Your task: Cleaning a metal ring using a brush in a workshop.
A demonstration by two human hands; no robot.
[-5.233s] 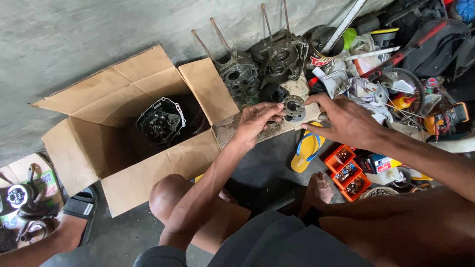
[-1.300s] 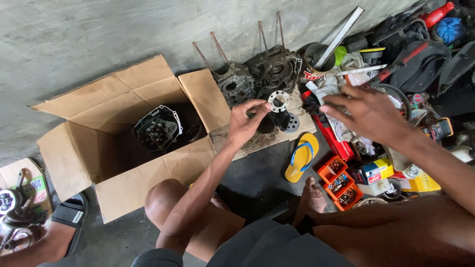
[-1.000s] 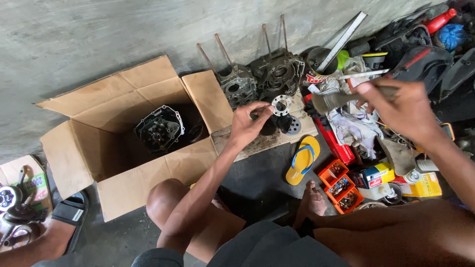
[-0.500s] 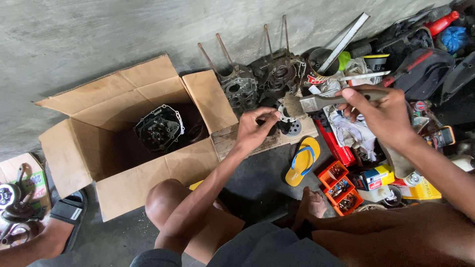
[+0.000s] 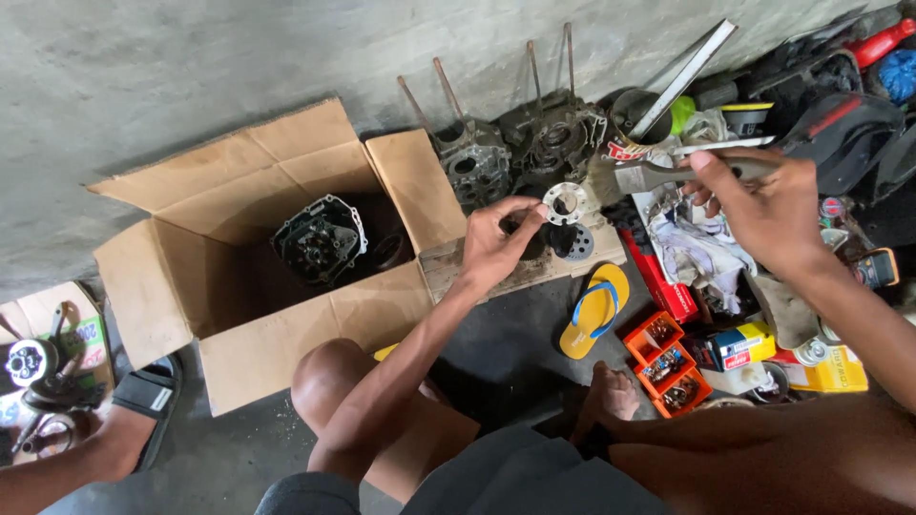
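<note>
My left hand (image 5: 496, 240) holds a round metal disc with holes (image 5: 565, 202) up by its edge, above a wooden board (image 5: 515, 271). On the board beside it lies a dark perforated round part (image 5: 574, 242). My right hand (image 5: 763, 202) grips the handle of a paintbrush (image 5: 649, 175) whose bristles point left, close to the disc. Behind the board stand two grimy engine cases with long studs (image 5: 520, 143), against the concrete wall.
An open cardboard box (image 5: 210, 277) at the left holds an engine cover (image 5: 320, 238). A yellow sandal (image 5: 593, 311), an orange parts tray (image 5: 666, 362), rags, cans and tools crowd the right. Another person's arm and sandal (image 5: 143, 405) with metal parts are at bottom left.
My right hand reached right into the clutter, picked up the paintbrush and brought it left toward the disc. My left hand lifted the disc off the board and keeps holding it.
</note>
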